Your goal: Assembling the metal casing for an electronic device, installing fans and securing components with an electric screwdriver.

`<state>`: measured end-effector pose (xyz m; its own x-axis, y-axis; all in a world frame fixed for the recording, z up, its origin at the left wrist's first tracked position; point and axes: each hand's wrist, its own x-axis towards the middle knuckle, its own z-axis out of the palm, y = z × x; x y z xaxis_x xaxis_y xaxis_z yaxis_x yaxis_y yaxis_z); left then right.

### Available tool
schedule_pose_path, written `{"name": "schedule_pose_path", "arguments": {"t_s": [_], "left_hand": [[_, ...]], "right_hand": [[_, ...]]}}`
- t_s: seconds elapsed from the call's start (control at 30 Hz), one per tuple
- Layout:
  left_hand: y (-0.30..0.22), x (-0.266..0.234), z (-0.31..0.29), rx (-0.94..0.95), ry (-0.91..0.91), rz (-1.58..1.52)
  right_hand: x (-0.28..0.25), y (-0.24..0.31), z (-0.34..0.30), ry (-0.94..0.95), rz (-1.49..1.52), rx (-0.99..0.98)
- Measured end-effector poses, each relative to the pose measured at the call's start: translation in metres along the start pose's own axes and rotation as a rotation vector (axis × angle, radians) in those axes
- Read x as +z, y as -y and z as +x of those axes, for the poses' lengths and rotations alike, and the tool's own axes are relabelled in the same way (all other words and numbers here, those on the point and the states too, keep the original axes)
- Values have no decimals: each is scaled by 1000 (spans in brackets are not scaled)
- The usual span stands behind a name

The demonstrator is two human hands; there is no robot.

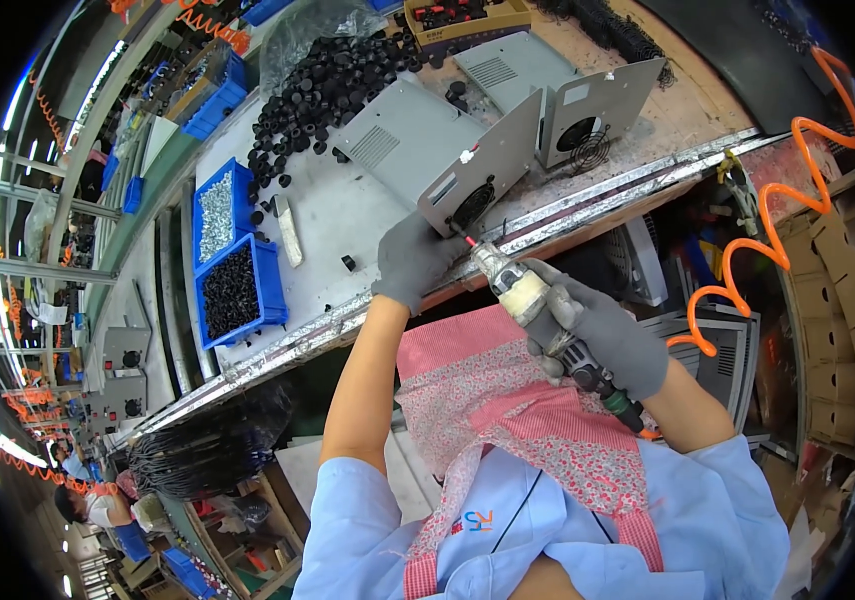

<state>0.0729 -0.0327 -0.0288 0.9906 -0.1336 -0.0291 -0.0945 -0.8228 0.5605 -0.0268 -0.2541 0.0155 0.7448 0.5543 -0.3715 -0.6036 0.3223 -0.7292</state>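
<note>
Now | left hand [412, 262] grips grey fan panel [482, 165] | right hand [602, 330] clamps pneumatic screwdriver [537, 310]

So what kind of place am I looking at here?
Most likely a factory assembly line. The right hand holds an air screwdriver to a grey fan panel that the left hand steadies, beside blue bins of screws.

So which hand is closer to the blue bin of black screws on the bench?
Left. The left hand, in a grey glove, rests at the grey metal fan panel, right of the blue bin of black screws. The right hand grips the air screwdriver farther right.
</note>
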Motion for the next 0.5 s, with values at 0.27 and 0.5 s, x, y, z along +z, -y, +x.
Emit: {"name": "schedule_pose_path", "arguments": {"t_s": [0.27,0.5], "left_hand": [[53,-8,-23,-241,260,-2133],[27,7,-49,-368,102,-2328]], "right_hand": [[0,-7,-23,-145,-309,-66],[0,-15,-19,-125,-318,-23]]}}
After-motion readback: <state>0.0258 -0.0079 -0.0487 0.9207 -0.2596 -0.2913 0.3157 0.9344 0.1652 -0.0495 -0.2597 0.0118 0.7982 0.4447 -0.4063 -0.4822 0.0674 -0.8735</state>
